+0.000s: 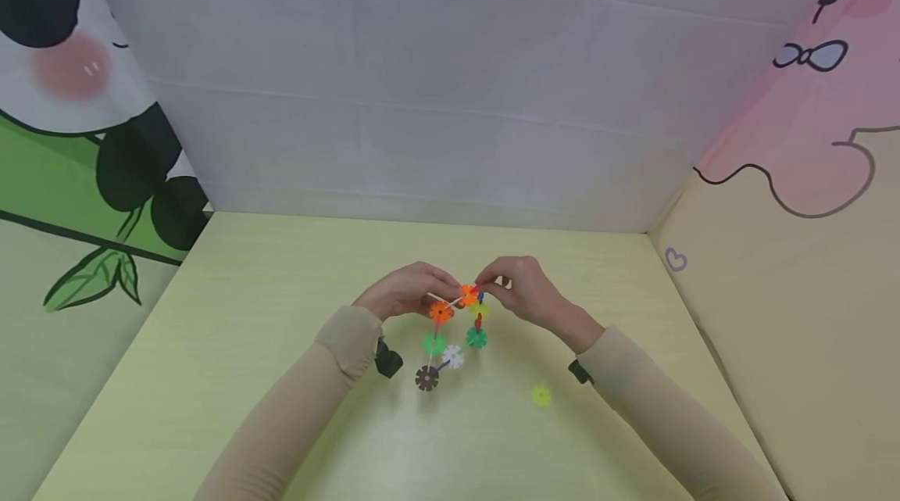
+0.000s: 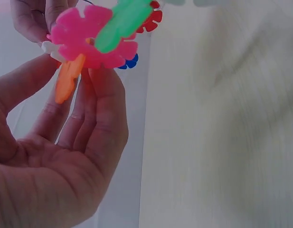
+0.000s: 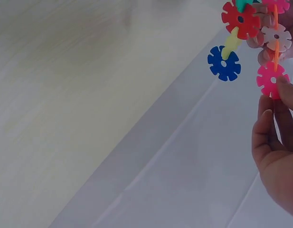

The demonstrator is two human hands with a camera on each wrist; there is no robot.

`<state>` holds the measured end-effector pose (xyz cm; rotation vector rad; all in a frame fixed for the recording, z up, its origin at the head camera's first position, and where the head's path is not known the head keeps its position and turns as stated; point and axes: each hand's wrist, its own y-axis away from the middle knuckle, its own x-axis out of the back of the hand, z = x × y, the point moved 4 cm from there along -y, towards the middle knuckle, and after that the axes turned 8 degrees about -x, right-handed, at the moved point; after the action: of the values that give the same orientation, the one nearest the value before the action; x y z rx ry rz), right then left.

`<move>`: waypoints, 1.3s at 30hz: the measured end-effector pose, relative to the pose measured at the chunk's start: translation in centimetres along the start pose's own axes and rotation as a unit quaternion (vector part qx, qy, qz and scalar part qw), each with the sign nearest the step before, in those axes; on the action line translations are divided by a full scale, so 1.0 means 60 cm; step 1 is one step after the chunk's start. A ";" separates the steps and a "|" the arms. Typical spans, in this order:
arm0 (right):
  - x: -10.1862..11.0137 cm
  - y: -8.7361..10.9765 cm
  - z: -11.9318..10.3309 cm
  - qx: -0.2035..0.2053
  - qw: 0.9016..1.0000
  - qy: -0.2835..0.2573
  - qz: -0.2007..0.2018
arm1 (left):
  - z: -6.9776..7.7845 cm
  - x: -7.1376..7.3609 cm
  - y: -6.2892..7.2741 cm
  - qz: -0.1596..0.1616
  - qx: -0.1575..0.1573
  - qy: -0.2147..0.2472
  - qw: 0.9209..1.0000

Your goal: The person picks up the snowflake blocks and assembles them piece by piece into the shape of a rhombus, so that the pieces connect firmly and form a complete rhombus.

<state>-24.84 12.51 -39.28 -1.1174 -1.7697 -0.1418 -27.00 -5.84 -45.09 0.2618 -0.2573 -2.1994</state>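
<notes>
A chain of interlocking plastic snowflake discs [image 1: 433, 344] hangs in a curved string between the two hands, in orange, green, white, dark brown, red and other colours. My left hand [image 1: 411, 290] holds the chain near its upper part, beside an orange disc [image 1: 441, 312]. In the left wrist view, its fingers [image 2: 106, 99] reach up behind a large pink disc [image 2: 75, 33]. My right hand [image 1: 523, 290] pinches a pink end disc [image 3: 269, 80] between thumb and fingers. A blue disc [image 3: 223, 63] at the chain's other end hangs apart from that pink disc.
One loose yellow-green snowflake disc [image 1: 541, 395] lies on the pale wooden table [image 1: 281, 259], below the right hand. A white sheet [image 1: 450, 134] rises behind the table. Panels with cartoon drawings stand at the left [image 1: 84, 196] and right [image 1: 794, 266].
</notes>
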 end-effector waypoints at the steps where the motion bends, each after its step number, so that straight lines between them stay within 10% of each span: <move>1: 0.000 0.000 0.000 -0.002 1.000 0.000 -0.001 | 0.001 -0.001 0.000 -0.003 -0.002 -0.003 1.000; 39: 0.013 0.006 0.013 -0.043 0.999 0.001 0.003 | 0.001 -0.001 0.002 -0.003 -0.006 -0.006 1.000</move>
<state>-25.20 13.63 -39.18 -1.1823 -1.7727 -0.2174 -26.87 -5.88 -44.98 0.2427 -0.2511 -2.2079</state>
